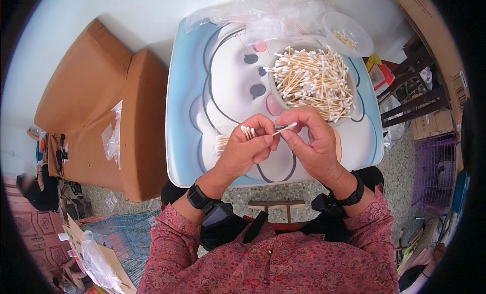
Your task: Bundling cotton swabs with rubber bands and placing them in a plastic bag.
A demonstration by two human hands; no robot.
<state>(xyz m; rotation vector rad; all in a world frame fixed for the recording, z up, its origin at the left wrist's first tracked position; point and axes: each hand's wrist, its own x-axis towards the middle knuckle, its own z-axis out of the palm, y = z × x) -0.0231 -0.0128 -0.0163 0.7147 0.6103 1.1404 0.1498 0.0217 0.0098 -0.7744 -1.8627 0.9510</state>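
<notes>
The left hand (249,146) and right hand (315,144) pinch one cotton swab (290,126) between them, the bowl (273,86) close beyond, presumably for easy reach.

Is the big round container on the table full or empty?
Full, it appears: cotton swabs heap across the round container, hiding its bottom, and some poke past the rim.

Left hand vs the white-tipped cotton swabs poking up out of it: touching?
Touching. The head view shows the left hand curled around the cotton swabs, their white tips sticking out between thumb and fingers.
</notes>
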